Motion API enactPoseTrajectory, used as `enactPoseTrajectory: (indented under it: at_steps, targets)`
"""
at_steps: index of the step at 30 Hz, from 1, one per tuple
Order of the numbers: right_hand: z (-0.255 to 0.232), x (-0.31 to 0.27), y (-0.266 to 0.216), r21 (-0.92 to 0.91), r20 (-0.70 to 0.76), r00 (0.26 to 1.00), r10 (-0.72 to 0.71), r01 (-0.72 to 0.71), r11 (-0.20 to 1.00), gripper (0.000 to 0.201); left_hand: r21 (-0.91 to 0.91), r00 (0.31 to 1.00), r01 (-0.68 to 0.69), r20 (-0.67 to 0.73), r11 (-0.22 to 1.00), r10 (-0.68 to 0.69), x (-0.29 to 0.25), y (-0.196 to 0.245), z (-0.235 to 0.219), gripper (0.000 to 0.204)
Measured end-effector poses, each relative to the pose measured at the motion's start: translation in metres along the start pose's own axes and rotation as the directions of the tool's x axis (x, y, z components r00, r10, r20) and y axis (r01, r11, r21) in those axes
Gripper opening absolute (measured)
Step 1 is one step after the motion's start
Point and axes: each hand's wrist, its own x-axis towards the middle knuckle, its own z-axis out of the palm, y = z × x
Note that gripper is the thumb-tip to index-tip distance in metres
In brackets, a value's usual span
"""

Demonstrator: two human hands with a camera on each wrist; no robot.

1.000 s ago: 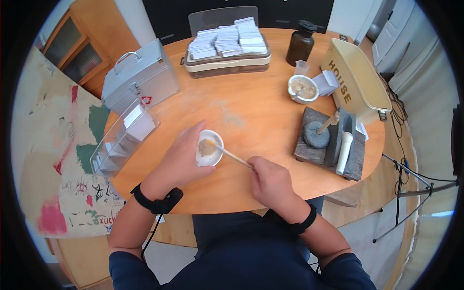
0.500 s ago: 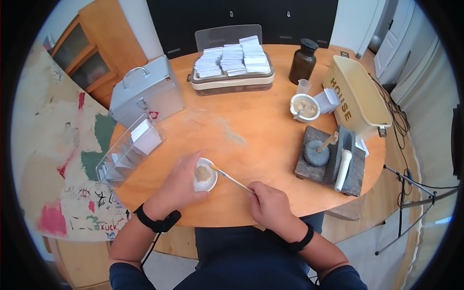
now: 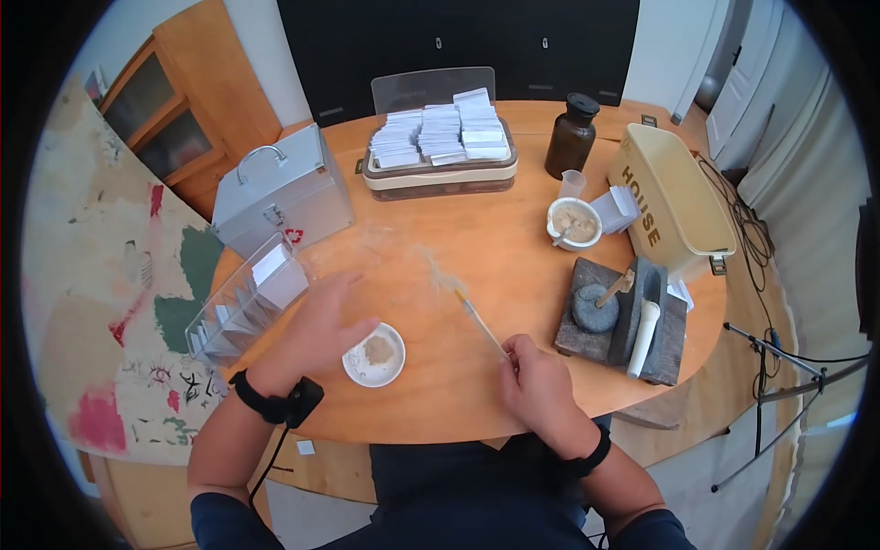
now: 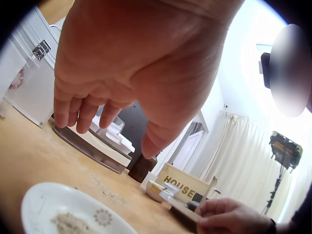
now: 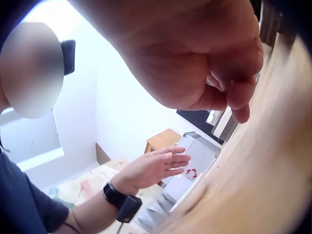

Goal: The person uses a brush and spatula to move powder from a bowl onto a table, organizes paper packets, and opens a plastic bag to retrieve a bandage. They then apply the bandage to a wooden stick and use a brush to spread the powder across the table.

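Observation:
A small white dish with beige powder in it sits on the wooden table. Just to its left is my left hand, fingers extended and holding nothing; the left wrist view shows its palm above the dish. My right hand pinches a slim brush by its handle. The brush's yellowish tip points away from me, right at a thin scatter of powder on the table. In the right wrist view the hand itself hides the brush.
At the back stands a case of white paper packets, with a dark bottle to its right. A mortar, a stone grinder and a HOUSE bin line the right. A metal box and clear rack occupy the left.
My left hand has let go of the dish and drawn off to the left; the dish now rests on the table. The brush has left the dish, moving right and away toward the scattered powder.

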Motion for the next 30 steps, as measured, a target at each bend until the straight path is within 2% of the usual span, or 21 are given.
enactPoseTrajectory:
  at_steps: [1, 3, 7, 9, 10, 12, 13, 15, 16, 17, 18, 20, 21, 23, 24, 25, 26, 27, 28, 29, 30]
  targets:
    - [0.001, -0.001, 0.001, -0.010, -0.007, 1.000, 0.001, -0.002, 1.000, 0.012, -0.007, 1.000, -0.010, -0.002, 1.000, 0.010, 0.003, -0.002, 0.001, 0.065]
    - [0.004, -0.006, 0.004, -0.065, 0.087, 0.996, -0.007, 0.012, 0.998, 0.013, -0.108, 0.998, -0.053, -0.035, 0.993, 0.050, 0.010, -0.007, 0.006, 0.061]
    - [0.017, -0.015, 0.005, -0.142, 0.152, 0.988, 0.028, -0.006, 0.990, 0.020, -0.148, 0.998, -0.064, 0.007, 0.987, 0.066, 0.018, -0.007, 0.014, 0.060]
    - [0.012, -0.013, -0.004, -0.242, 0.158, 0.986, 0.049, -0.009, 0.970, 0.022, -0.333, 0.996, 0.070, 0.074, 0.940, -0.048, 0.023, -0.007, 0.014, 0.061]
    - [0.007, -0.012, -0.008, -0.322, 0.171, 0.983, 0.062, -0.004, 0.947, 0.024, -0.343, 0.996, 0.053, 0.083, 0.938, -0.026, 0.026, -0.012, 0.015, 0.061]
    - [-0.012, -0.012, -0.023, -0.325, 0.173, 0.983, 0.062, -0.002, 0.946, 0.027, -0.470, 0.991, 0.132, 0.093, 0.873, -0.100, 0.040, -0.026, 0.017, 0.056]
    - [-0.024, -0.009, -0.033, -0.306, 0.201, 0.979, 0.033, 0.031, 0.952, 0.030, -0.480, 0.992, 0.117, 0.096, 0.870, -0.081, 0.049, -0.032, 0.020, 0.056]
    - [-0.060, 0.004, -0.055, -0.248, 0.157, 0.984, -0.081, 0.119, 0.961, 0.033, -0.585, 0.993, 0.095, 0.003, 0.805, -0.115, 0.066, -0.046, 0.020, 0.057]
    - [-0.082, 0.021, -0.068, -0.305, 0.168, 0.981, -0.098, 0.146, 0.941, 0.034, -0.583, 0.990, 0.106, -0.009, 0.805, -0.137, 0.073, -0.046, 0.015, 0.057]
    - [-0.099, 0.044, -0.079, -0.275, 0.151, 0.984, -0.093, 0.132, 0.952, 0.028, -0.651, 0.982, 0.161, 0.033, 0.742, -0.184, 0.083, -0.039, 0.006, 0.051]
    - [-0.112, 0.070, -0.089, -0.276, 0.065, 0.989, -0.135, 0.148, 0.950, 0.023, -0.713, 0.972, 0.208, 0.076, 0.670, -0.222, 0.095, -0.034, 0.000, 0.046]
    - [-0.122, 0.145, -0.085, -0.353, -0.036, 0.973, -0.229, 0.202, 0.914, 0.022, -0.817, 0.945, 0.191, 0.003, 0.544, -0.327, 0.121, -0.035, 0.006, 0.035]
    - [-0.122, 0.185, -0.074, -0.380, -0.071, 0.955, -0.289, 0.242, 0.893, 0.021, -0.821, 0.944, 0.186, -0.002, 0.540, -0.329, 0.143, -0.046, 0.015, 0.035]
    - [-0.113, 0.254, -0.062, -0.433, -0.135, 0.983, -0.125, 0.055, 0.900, 0.021, -0.825, 0.883, 0.130, -0.156, 0.551, -0.443, 0.183, -0.061, 0.031, 0.024]
    - [-0.108, 0.280, -0.061, -0.349, -0.071, 0.995, 0.075, -0.095, 0.932, 0.021, -0.829, 0.882, 0.127, -0.157, 0.545, -0.444, 0.186, -0.052, 0.029, 0.024]
    - [-0.102, 0.301, -0.058, -0.275, 0.011, 0.964, 0.266, -0.253, 0.928, 0.021, -0.834, 0.862, 0.157, -0.145, 0.528, -0.486, 0.187, -0.036, 0.024, 0.029]
    - [-0.092, 0.321, -0.039, -0.279, 0.015, 0.965, 0.260, -0.246, 0.928, 0.021, -0.840, 0.838, 0.186, -0.136, 0.510, -0.528, 0.189, -0.029, 0.020, 0.035]
    - [-0.080, 0.344, -0.014, -0.598, 0.071, 0.982, 0.176, -0.100, 0.796, 0.024, -0.842, 0.835, 0.181, -0.141, 0.507, -0.532, 0.198, -0.033, 0.021, 0.035]
    - [-0.069, 0.360, 0.005, -0.831, 0.152, 0.982, 0.116, 0.063, 0.553, 0.028, -0.838, 0.768, 0.160, -0.226, 0.522, -0.599, 0.209, -0.042, 0.028, 0.035]
    - [-0.059, 0.365, 0.013, -0.831, 0.158, 0.980, 0.118, 0.067, 0.552, 0.028, -0.831, 0.691, 0.146, -0.303, 0.537, -0.657, 0.221, -0.051, 0.039, 0.034]
    - [-0.050, 0.366, 0.021, -0.816, 0.152, 0.984, 0.096, 0.070, 0.574, 0.031, -0.775, 0.645, 0.195, -0.360, 0.601, -0.674, 0.241, -0.077, 0.055, 0.033]
